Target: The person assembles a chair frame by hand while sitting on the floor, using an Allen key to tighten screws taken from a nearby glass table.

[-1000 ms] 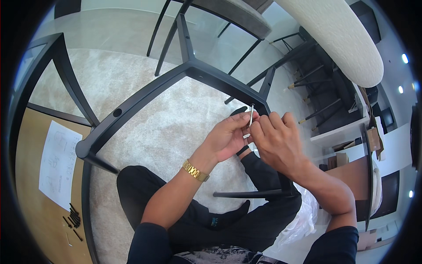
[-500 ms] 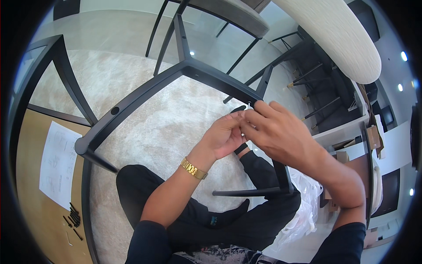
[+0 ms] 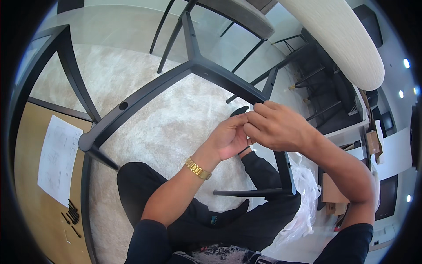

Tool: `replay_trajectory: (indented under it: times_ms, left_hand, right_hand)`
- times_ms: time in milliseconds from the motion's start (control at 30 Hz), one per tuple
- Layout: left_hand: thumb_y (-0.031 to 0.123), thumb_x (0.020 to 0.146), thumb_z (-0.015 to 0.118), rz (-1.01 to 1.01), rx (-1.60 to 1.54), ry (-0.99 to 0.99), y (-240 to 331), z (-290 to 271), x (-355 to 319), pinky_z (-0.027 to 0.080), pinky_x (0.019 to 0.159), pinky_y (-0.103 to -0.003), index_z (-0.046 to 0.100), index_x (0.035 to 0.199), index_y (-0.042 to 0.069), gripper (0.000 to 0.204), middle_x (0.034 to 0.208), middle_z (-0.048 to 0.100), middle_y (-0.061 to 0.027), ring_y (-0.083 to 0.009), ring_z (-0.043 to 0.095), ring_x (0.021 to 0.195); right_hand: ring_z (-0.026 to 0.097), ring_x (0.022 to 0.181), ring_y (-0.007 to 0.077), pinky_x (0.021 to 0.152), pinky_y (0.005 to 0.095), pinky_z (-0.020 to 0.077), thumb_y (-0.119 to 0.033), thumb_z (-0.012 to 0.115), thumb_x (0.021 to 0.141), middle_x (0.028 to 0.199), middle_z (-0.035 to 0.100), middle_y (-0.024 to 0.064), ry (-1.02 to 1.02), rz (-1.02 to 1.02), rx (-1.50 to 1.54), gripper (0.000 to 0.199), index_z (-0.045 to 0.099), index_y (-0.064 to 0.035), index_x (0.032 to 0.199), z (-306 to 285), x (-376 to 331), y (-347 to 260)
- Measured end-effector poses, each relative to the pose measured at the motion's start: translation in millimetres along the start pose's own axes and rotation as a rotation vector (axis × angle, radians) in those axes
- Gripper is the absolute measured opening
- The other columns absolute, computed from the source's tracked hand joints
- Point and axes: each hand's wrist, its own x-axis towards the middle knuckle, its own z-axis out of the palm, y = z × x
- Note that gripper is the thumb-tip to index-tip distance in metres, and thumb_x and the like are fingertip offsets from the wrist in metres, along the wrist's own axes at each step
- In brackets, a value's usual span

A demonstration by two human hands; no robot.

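I sit on a pale carpet inside a black chair frame [image 3: 145, 94] that lies around my legs. My left hand [image 3: 226, 140], with a gold watch [image 3: 198, 168] on its wrist, and my right hand [image 3: 277, 127] meet fingertip to fingertip just above a bar of the frame [image 3: 246, 90]. Both hands pinch together on a small pale item, which the fingers now hide. A black upright of the frame [image 3: 285, 171] stands just under my right wrist.
A printed sheet [image 3: 57, 158] lies on a brown cardboard panel [image 3: 30, 207] at the left, with several black screws [image 3: 72, 215] below it. A clear plastic bag [image 3: 303, 198] and a cardboard box [image 3: 332, 191] lie at my right. Other chairs [image 3: 246, 15] and a pale tabletop [image 3: 343, 44] stand beyond.
A thin pale item stuck up between my fingers a second ago; my right hand has closed over it and both hands have shifted slightly down and left.
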Motion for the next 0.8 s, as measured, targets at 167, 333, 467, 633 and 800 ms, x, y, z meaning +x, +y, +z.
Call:
replay_trajectory:
  times_ms: [167,333,467,633,800]
  left_hand:
    - [0.025,0.107,0.056,-0.002,-0.015,-0.041,-4.5,-3.0,3.6,0.047,0.09,-0.034,0.064,0.113,0.015,0.014,0.109,0.067,0.0023,-0.0105,0.062,0.099]
    - [0.028,0.107,0.058,-0.001,-0.04,-0.145,-3.9,-12.7,4.3,0.048,0.099,-0.037,0.062,0.123,0.01,0.024,0.12,0.067,-0.0017,-0.0154,0.062,0.113]
    - [0.028,0.103,0.066,0.025,0.07,-0.026,-5.7,-2.5,6.5,0.045,0.089,-0.031,0.066,0.113,0.016,0.016,0.109,0.066,0.006,-0.0082,0.06,0.099]
    - [0.026,0.105,0.063,0.025,0.053,0.009,-2.4,5.4,4.3,0.044,0.091,-0.031,0.067,0.114,0.014,0.015,0.108,0.066,0.0057,-0.0069,0.06,0.101]
    - [0.025,0.105,0.062,0.063,0.081,0.024,0.3,13.4,-1.7,0.046,0.088,-0.031,0.067,0.112,0.012,0.015,0.106,0.066,0.0033,-0.0073,0.06,0.098]
  right_hand:
    - [0.062,0.082,0.0237,0.072,0.0369,0.0521,-0.016,0.071,0.078,0.082,0.059,0.0068,0.054,0.233,0.083,0.023,0.059,-0.0057,0.094,3.4,0.2,-8.0]
    - [0.063,0.083,0.0256,0.073,0.0376,0.0535,-0.012,0.07,0.079,0.085,0.061,0.0095,0.059,0.699,0.507,0.027,0.06,-0.0033,0.102,-1.8,-1.2,-22.5]
    - [0.061,0.086,0.0245,0.073,0.0374,0.0528,-0.012,0.071,0.079,0.088,0.063,0.0088,0.065,0.399,0.203,0.023,0.064,-0.0026,0.098,0.1,-14.9,-26.2]
    - [0.056,0.088,0.0201,0.072,0.0332,0.0461,-0.016,0.073,0.074,0.085,0.059,0.0052,0.006,0.305,-0.138,0.014,0.066,-0.006,0.08,-25.8,-3.0,-31.7]
    - [0.053,0.084,0.0179,0.067,0.0316,0.0386,-0.021,0.074,0.071,0.08,0.053,0.0035,-0.014,0.296,-0.256,0.017,0.065,-0.008,0.077,-16.2,-0.8,-36.6]
